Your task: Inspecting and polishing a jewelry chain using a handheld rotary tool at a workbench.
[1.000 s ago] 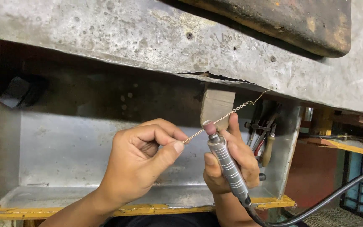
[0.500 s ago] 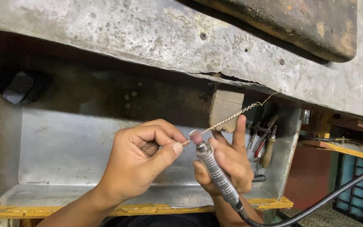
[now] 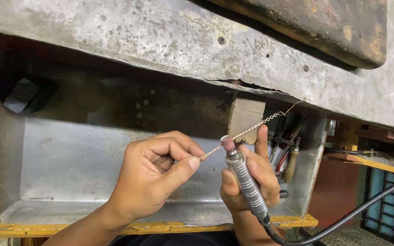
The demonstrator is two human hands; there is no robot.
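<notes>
Pinching thin chain (image 3: 247, 131) taut in left grip (image 3: 153, 175), right grip (image 3: 247, 182) wrapped round rotary tool (image 3: 245, 182), centre frame, under scuffed metal desk (image 3: 160, 41).

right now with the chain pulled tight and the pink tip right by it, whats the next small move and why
Probably slide the pink grinding tip a little along the chain. The left hand pinches the chain's lower end, its far end hooks at the bench edge, so it stretches taut. The right hand holds the rotary handpiece with the tip against one short stretch only.
</notes>
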